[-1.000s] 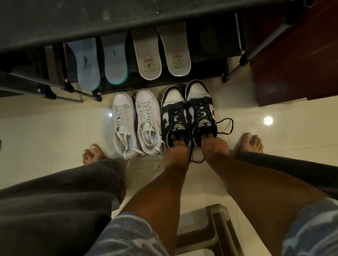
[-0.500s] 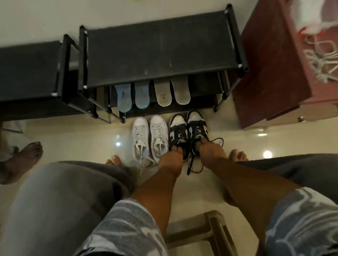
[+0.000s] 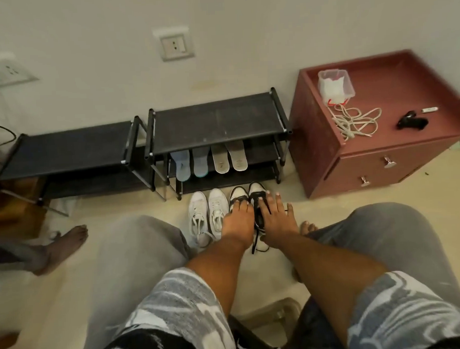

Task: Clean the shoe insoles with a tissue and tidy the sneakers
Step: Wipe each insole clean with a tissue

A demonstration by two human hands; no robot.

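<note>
The black-and-white sneakers (image 3: 255, 190) are covered, one beneath the left hand (image 3: 237, 221) and one beneath the right hand (image 3: 277, 219), toes pointed away; both hands are laid flat, released.

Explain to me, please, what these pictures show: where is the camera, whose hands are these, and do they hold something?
There is no machine here; a person works with bare hands. The camera is worn on that person's head and looks forward and down, so everything is seen from above.

The left hand and the right hand rest with fingers stretched out on the black-and-white sneakers, one hand on each shoe. Neither hand grips anything.

To the left of these stand white sneakers on the floor. Behind them, four insoles lie on a shelf of the black shoe rack. On the red cabinet at the right are a clear box and a tangle of pale cord.
</note>
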